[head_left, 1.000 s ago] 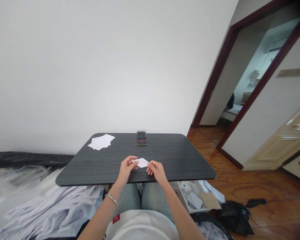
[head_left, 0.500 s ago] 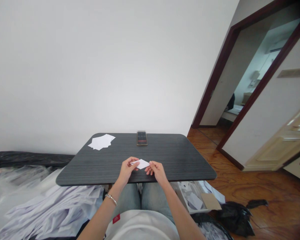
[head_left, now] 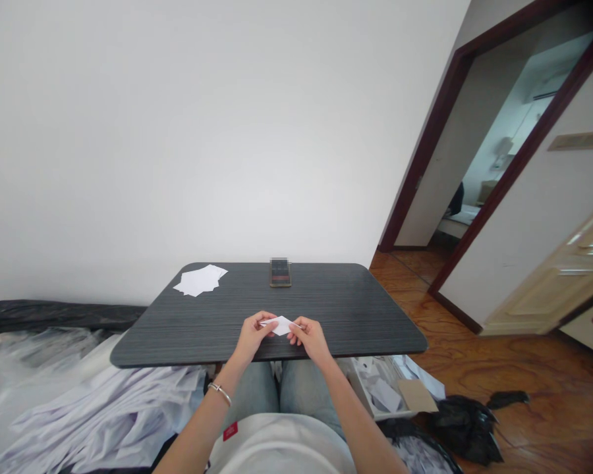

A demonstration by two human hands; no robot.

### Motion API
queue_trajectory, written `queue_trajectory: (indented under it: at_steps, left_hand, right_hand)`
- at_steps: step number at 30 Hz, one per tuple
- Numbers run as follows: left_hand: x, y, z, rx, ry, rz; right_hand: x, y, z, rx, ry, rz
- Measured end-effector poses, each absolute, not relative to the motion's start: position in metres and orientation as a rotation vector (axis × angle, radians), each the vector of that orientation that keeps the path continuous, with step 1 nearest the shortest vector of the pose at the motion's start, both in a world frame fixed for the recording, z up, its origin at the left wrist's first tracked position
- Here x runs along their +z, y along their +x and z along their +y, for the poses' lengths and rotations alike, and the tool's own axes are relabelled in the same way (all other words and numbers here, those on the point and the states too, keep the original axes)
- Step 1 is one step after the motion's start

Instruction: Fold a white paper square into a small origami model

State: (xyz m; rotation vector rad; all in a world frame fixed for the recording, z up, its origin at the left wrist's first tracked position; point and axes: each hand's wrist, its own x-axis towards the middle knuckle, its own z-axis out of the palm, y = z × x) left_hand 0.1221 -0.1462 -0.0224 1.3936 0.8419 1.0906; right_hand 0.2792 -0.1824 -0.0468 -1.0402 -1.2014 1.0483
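A small piece of folded white paper (head_left: 282, 325), roughly diamond-shaped, is held just above the near half of the dark table (head_left: 326, 303). My left hand (head_left: 254, 334) pinches its left end, thumb on top and fingers behind. At the opposite corner my right hand (head_left: 309, 336) grips the paper between thumb and index finger, the other fingers curled beneath. Toward the table's far left lies a loose pile of white paper sheets (head_left: 200, 281).
A phone-like device on a stand (head_left: 280, 272) is at the table's back edge, before a white wall. White fabric (head_left: 109, 415) is heaped below left. Below right are a box of papers (head_left: 383, 392) and a black plastic bag (head_left: 467, 428).
My right thumb has slid inward onto the paper, and the right hand grips farther in from its corner. The left hand has barely moved.
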Motion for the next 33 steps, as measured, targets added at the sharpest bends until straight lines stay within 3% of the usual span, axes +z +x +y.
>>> queue_trajectory:
  at_steps: [33]
  left_hand:
    - [0.008,0.117,-0.185,1.143,1.557,0.760]
  right_hand:
    - [-0.005,0.267,-0.235,0.853,-1.007,-1.078]
